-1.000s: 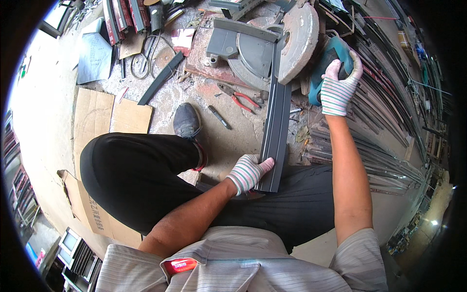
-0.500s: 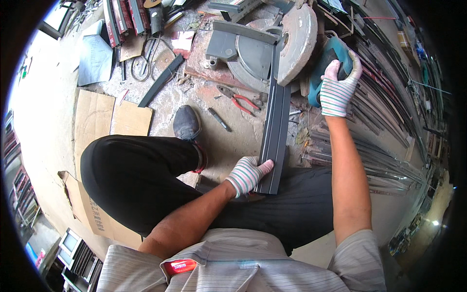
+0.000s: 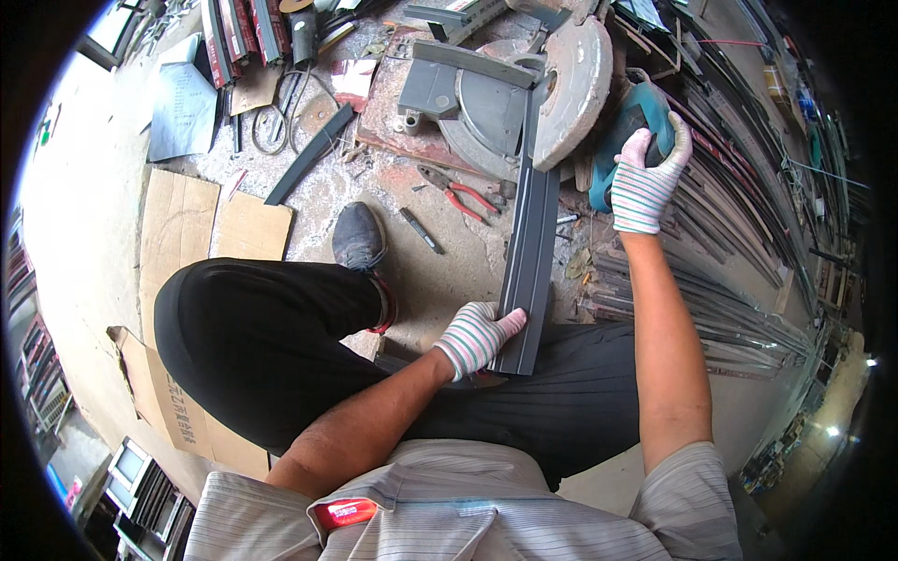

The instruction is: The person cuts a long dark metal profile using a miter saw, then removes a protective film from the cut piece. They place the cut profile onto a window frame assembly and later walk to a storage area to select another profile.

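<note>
Left hand [image 3: 477,339] grips the long dark-grey metal strip [image 3: 533,245], likely light and stiff, by its end, a good spot, at 7 o'clock from the blue-green plastic handle [image 3: 652,103] the right hand [image 3: 651,179] curls round.

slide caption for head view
Left hand holds a grooved profile at a miter saw, right hand on its teal handle

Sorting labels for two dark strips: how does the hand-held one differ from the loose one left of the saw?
The held strip is in the left hand; the loose strip is untouched by either hand. The held strip looks longer and wider than the loose strip. Both are dark and elongated.
</note>
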Tool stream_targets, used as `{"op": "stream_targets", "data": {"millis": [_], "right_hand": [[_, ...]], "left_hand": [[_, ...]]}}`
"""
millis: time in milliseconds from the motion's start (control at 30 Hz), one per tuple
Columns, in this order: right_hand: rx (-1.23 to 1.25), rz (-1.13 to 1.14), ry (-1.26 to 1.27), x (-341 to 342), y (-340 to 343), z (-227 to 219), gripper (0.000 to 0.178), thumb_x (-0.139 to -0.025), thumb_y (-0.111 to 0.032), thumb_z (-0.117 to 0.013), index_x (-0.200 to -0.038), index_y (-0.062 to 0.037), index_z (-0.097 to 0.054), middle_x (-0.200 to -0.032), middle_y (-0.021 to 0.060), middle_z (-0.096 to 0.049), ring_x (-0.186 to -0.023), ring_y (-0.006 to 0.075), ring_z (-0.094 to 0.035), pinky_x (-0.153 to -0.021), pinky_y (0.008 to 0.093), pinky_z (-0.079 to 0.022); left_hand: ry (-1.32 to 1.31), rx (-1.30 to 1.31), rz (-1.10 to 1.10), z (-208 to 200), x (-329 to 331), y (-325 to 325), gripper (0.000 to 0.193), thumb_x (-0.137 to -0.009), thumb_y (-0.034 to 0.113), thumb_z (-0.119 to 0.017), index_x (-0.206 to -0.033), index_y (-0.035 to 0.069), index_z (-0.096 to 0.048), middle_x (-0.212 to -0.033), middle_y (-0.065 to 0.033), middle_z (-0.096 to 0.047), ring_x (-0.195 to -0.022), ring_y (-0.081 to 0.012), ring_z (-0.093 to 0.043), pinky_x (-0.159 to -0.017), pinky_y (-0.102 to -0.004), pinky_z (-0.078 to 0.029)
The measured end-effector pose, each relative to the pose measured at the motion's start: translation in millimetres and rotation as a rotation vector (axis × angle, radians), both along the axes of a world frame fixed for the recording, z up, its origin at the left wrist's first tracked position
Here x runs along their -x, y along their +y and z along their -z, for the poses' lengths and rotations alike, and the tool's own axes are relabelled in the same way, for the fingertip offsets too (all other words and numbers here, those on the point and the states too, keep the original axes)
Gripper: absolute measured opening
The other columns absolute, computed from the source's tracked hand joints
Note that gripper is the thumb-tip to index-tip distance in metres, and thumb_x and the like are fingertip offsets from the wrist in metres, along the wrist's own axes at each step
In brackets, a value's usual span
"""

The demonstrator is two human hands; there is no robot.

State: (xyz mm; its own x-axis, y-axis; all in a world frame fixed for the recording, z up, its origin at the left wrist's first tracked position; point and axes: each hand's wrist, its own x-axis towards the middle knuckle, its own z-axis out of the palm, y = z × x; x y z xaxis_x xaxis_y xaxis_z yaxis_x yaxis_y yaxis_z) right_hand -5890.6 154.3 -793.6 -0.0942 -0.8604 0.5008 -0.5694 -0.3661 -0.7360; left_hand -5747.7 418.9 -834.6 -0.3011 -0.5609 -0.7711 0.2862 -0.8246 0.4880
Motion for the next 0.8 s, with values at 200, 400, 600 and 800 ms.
{"op": "stream_targets", "data": {"millis": [200,400,600,800], "right_hand": [[-0.011,-0.013,-0.033,2,3,6,0.046,-0.095,-0.008,-0.058,-0.139,-0.0051,-0.043,-0.135,0.0184,-0.049,-0.123,0.0286,-0.051,-0.107,0.0423,-0.041],[-0.009,-0.014,-0.009,-1,7,5,0.046,-0.095,-0.008,-0.057,-0.139,-0.0048,-0.042,-0.132,0.0180,-0.048,-0.120,0.0286,-0.051,-0.106,0.0421,-0.041],[0.013,-0.018,0.014,2,8,9,0.047,-0.095,-0.008,-0.058,-0.139,-0.0047,-0.041,-0.131,0.0182,-0.048,-0.120,0.0286,-0.051,-0.105,0.0424,-0.042],[0.001,-0.008,-0.018,3,4,8,0.045,-0.095,-0.008,-0.059,-0.137,-0.0042,-0.044,-0.130,0.0169,-0.050,-0.118,0.0266,-0.052,-0.104,0.0409,-0.043]], "left_hand": [[-0.002,0.005,-0.010,-13,-2,-6,0.036,-0.097,0.029,-0.067,-0.109,-0.005,-0.068,-0.086,-0.0056,-0.071,-0.069,-0.0127,-0.066,-0.061,-0.0290,-0.055],[-0.058,0.002,0.058,-4,-2,-3,0.037,-0.097,0.031,-0.067,-0.108,-0.005,-0.068,-0.085,-0.0060,-0.071,-0.069,-0.0123,-0.065,-0.060,-0.0288,-0.055],[-0.025,0.011,0.018,-11,-2,-5,0.037,-0.098,0.031,-0.067,-0.108,-0.005,-0.068,-0.085,-0.0065,-0.071,-0.069,-0.0127,-0.065,-0.058,-0.0295,-0.055],[0.010,-0.026,0.007,-6,-2,-3,0.038,-0.097,0.029,-0.067,-0.111,-0.006,-0.067,-0.088,-0.0070,-0.071,-0.070,-0.0131,-0.066,-0.059,-0.0303,-0.056]]}}
